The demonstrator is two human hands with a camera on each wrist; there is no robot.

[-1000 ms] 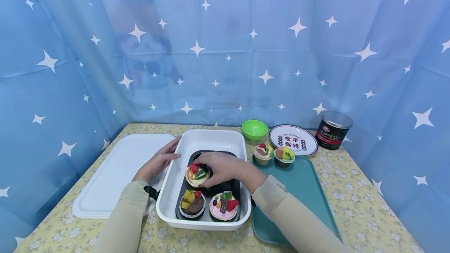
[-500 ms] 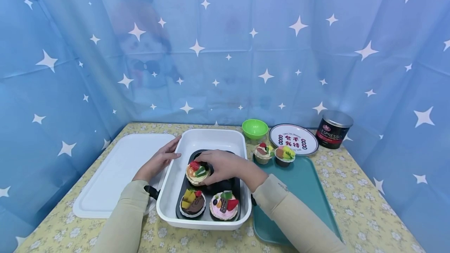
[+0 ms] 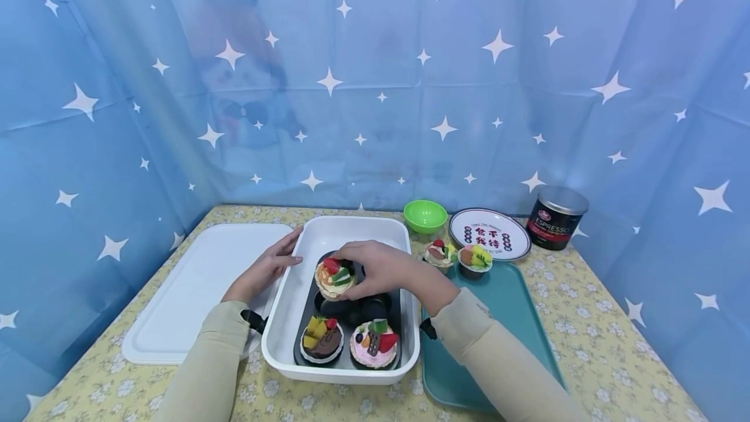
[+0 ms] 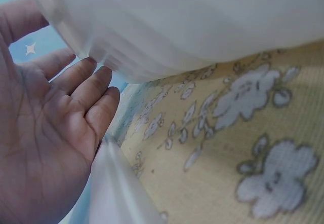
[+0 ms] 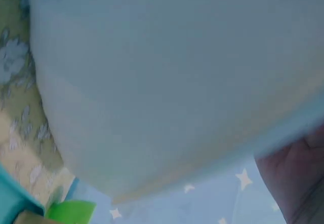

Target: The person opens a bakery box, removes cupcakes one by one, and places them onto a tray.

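My right hand (image 3: pixel 377 271) pinches a cream-topped cupcake (image 3: pixel 334 279) with red and green fruit pieces, thumb on the near side and fingers on the far side. The cupcake is over the dark muffin tin (image 3: pixel 346 325), with a dark cup showing below it. A chocolate cupcake (image 3: pixel 322 342) and a pink-topped cupcake (image 3: pixel 374 346) sit in the tin's front cups. Around the tin is a deep white rectangular pan (image 3: pixel 342 375). My left hand (image 3: pixel 271 267) holds the pan's left rim, thumb over the edge; in the left wrist view the fingertips (image 4: pixel 104 74) meet its outer wall.
A flat white lid (image 3: pixel 199 285) lies left of the pan. On the right, a teal tray (image 3: pixel 486 344) bears two cupcakes (image 3: pixel 474 260) at its far end. Behind stand a green bowl (image 3: pixel 425 217), a printed oval plate (image 3: pixel 463 249) and an espresso tin (image 3: pixel 556 217).
My right hand has raised the cream-topped cupcake and shifted it slightly away and to the right, uncovering the dark cups beneath. The left hand stays on the pan's rim.
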